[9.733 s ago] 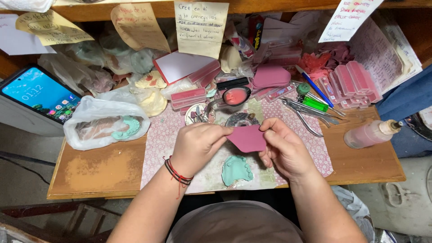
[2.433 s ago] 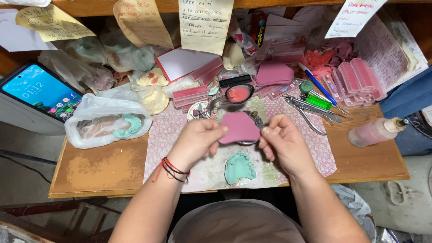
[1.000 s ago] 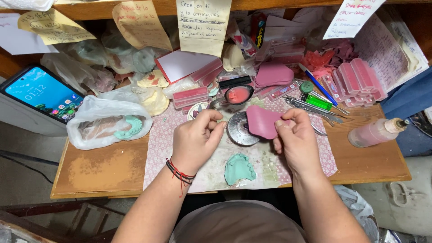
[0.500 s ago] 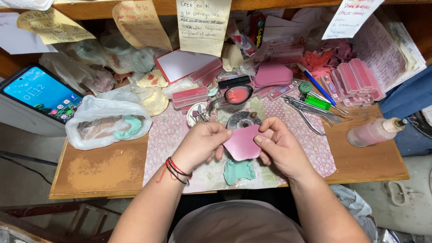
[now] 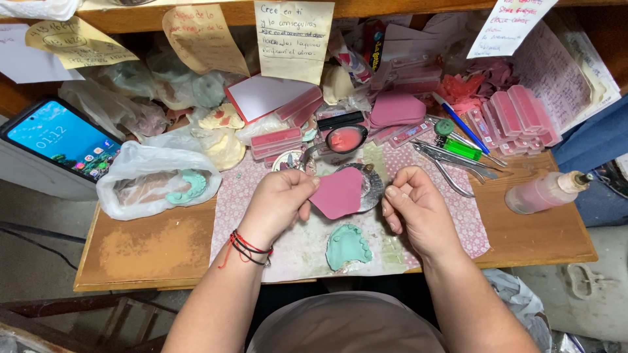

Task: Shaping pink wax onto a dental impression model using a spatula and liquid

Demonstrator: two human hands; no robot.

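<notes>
My left hand pinches a pink shield-shaped wax sheet by its left edge and holds it over a round metal dish. My right hand hovers just right of the sheet with its fingers curled in; it does not touch the sheet. A green dental cast lies on the patterned mat just below both hands.
Behind the hands: a small pan of red wax, stacked pink wax sheets, pink strips and metal pliers. A pink squeeze bottle lies right. Left are a plastic bag and a lit phone.
My right hand has let go of the pink sheet and drawn a little to the right. The sheet stays in my left hand, slightly higher over the dish.
</notes>
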